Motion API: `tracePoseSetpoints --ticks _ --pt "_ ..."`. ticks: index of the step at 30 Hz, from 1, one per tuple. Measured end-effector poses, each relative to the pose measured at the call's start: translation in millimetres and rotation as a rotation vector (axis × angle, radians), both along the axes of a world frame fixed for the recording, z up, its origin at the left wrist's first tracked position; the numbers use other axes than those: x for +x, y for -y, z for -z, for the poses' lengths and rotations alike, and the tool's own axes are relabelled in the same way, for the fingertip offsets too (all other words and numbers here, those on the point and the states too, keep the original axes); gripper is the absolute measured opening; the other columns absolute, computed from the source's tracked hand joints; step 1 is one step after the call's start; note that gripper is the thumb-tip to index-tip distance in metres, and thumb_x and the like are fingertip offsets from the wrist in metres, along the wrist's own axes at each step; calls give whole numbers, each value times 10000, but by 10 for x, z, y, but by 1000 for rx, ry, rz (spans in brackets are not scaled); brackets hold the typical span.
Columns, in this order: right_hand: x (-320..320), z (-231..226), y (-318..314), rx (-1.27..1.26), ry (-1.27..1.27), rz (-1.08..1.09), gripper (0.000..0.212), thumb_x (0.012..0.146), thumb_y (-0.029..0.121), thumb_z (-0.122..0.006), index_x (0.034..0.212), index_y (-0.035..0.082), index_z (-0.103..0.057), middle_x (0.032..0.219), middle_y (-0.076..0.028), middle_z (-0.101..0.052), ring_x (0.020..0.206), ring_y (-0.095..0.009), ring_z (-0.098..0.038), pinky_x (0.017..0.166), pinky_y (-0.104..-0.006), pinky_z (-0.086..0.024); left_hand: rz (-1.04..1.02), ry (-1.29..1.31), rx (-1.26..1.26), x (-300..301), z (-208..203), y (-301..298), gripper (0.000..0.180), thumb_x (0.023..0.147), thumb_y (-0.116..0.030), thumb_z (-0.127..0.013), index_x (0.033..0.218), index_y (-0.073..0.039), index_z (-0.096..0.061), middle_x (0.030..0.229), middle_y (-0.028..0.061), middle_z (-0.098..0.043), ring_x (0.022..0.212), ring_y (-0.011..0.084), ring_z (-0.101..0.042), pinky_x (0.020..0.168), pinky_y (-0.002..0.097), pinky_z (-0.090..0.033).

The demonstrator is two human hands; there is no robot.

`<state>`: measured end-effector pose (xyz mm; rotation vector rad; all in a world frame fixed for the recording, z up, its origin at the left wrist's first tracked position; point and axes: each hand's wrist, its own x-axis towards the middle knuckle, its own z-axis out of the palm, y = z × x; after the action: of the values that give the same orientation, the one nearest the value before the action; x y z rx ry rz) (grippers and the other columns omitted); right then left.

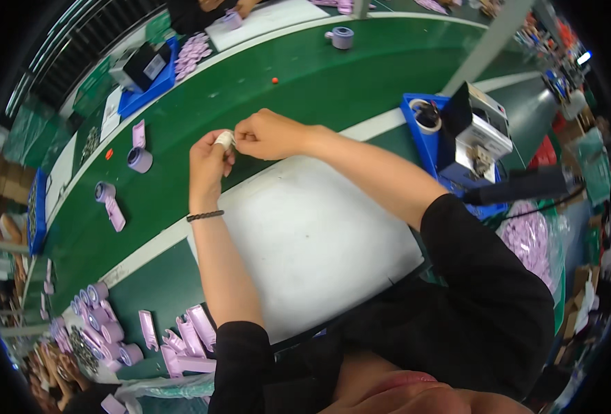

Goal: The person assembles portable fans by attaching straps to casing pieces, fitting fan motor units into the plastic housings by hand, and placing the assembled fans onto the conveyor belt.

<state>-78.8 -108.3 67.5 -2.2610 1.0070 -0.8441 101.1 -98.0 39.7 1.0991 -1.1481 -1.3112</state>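
Note:
Over the green conveyor, just beyond the white work sheet (pixel 319 234), my two hands meet. My left hand (pixel 209 162) wears a dark bracelet, and its fingers are curled. A white wrap, like tape or a finger cover (pixel 224 139), sits around its thumb tip. My right hand (pixel 271 134) comes in from the right with fingertips pinched at the edge of that white wrap. Whether anything else lies between my left fingers is hidden. Left of my hands, a lilac hair-dryer-like part (pixel 140 159) lies on the belt, with a similar part (pixel 105 193) nearer me.
Lilac round housings (pixel 102 321) and curved shells (pixel 191 334) are heaped at the lower left. On the right stand a blue tray (pixel 422 141) with a tape roll, a black-and-white device (pixel 474 134) and a dark power tool (pixel 519 188). Someone's hands work across the belt.

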Motion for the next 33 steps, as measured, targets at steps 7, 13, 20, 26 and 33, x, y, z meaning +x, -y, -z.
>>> tracePoseSetpoints --ticks 7,13,20,26,33 --pt "-221 -127 1366 -135 -678 123 309 874 242 -548 1092 62 -670 1124 -110 -688 988 -313 -645 884 -408 -503 -180 53 -134 162 115 -78 191 914 -55 -519 1028 -27 -670 648 13 -560 518 59 -469 401 176 -304" --pt "-2015 151 2590 -653 -972 1009 706 818 400 -671 1422 135 -419 1454 -173 -408 1203 -383 -524 875 -468 -496 -162 -14 -73 -43 4 -50 180 906 -49 -532 1005 -16 -679 672 12 -578 534 55 -455 442 179 -314" --pt "-2192 470 2814 -119 -708 977 712 818 487 -672 1354 88 -426 1393 -230 -451 1082 -398 -592 887 -457 -495 -84 74 -92 -97 83 -31 149 899 -74 -582 961 12 -686 723 -3 -602 589 59 -460 533 191 -365" --pt "-2030 342 2529 -99 -517 867 725 730 373 -773 1303 19 -504 1176 -218 -631 996 -363 -643 868 -411 -515 78 15 -50 -159 -3 -82 142 902 -84 -589 924 11 -692 721 1 -607 593 65 -462 531 196 -365" --pt "-1473 -14 1544 -235 -138 818 457 628 210 -809 1000 -13 -663 900 -119 -705 798 -265 -657 773 -341 -524 382 185 62 -505 -77 -116 165 884 -85 -571 901 10 -705 729 15 -629 603 77 -485 546 195 -381"
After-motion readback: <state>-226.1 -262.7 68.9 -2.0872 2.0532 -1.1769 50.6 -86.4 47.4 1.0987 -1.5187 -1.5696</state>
